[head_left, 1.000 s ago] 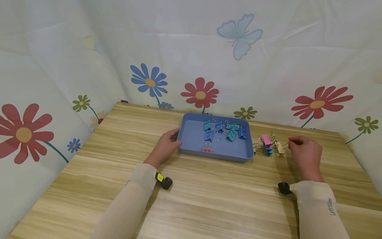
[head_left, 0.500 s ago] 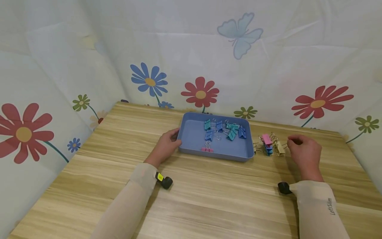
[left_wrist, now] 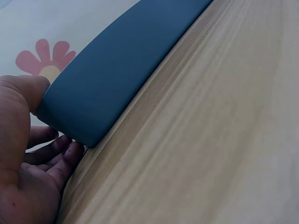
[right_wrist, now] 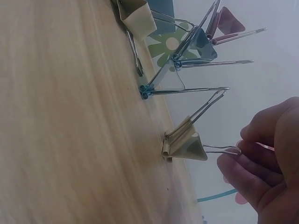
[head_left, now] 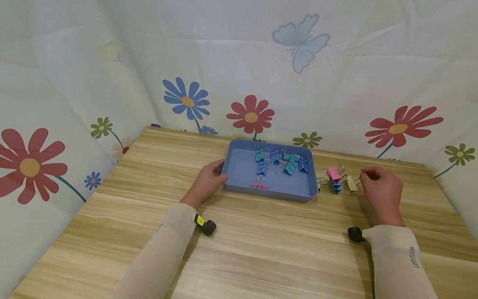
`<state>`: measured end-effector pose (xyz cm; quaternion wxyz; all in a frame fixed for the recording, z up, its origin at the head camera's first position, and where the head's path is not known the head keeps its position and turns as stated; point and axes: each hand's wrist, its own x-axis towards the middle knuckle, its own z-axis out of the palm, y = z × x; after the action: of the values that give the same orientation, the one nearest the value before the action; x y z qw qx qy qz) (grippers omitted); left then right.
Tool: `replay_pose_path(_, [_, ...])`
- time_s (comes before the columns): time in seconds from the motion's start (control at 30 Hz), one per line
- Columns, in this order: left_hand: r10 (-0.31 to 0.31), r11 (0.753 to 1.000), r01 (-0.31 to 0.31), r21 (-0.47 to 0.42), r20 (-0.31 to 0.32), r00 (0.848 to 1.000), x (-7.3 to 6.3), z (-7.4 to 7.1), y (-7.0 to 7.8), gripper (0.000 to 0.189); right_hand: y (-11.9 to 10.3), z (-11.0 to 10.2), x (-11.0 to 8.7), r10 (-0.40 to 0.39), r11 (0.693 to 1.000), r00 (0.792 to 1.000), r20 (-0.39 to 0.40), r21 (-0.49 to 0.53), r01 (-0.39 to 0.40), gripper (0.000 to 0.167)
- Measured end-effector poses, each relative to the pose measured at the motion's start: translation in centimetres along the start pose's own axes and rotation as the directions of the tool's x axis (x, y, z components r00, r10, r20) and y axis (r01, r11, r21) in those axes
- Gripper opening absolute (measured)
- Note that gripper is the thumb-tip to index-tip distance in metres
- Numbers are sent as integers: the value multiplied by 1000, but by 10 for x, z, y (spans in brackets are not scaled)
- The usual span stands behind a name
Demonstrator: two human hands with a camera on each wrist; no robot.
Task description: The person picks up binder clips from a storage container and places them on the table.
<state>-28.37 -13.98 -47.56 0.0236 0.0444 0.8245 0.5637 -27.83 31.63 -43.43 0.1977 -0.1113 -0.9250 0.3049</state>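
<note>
My left hand (head_left: 207, 182) holds the left end of a blue tray (head_left: 270, 196), its thumb at the near corner and its fingers along the end wall. In the left wrist view the fingertips reach the tray's (left_wrist: 107, 79) lower edge. At right, my right hand (head_left: 382, 193) pinches the wire handle of a yellow binder clip (head_left: 351, 185) between thumb and fingertips. The right wrist view shows this binder clip (right_wrist: 187, 143) standing close to the table. Beside it are a stack of blue clips (head_left: 336, 187) topped by a pink clip (head_left: 334, 173).
Several blue and teal binder clips (head_left: 262, 168) lie in the tray, along with a pink clip (head_left: 259, 187) near its front wall. Another yellow clip (right_wrist: 138, 18) rests between tray and stack. A flowered curtain (head_left: 336, 91) hangs behind the wooden table (head_left: 269, 249).
</note>
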Motion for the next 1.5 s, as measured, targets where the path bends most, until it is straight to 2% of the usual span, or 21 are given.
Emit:
replay_pose_path(0.57, [1,1000,-2,7,18,1000,-3,-1,5,63,0,0,-1,-17,1000,999,-27,18,18,34])
replay_pose_path(0.9, [7,1000,-7,5,16,1000,-4,-2,6,63,-1,-1,-2,-28,999,999,17,22,28,31])
replay_pose_path(1.17, [6,1000,-6,-2,17,1000,-4,-2,4,63,-1,-1,-2,-38,998,999,-33,40,39,33])
replay_pose_path(1.5, [2,1000,-2,1,18,1000,-4,-2,4,63,-1,-2,-2,-29,999,999,-45,36,30,33])
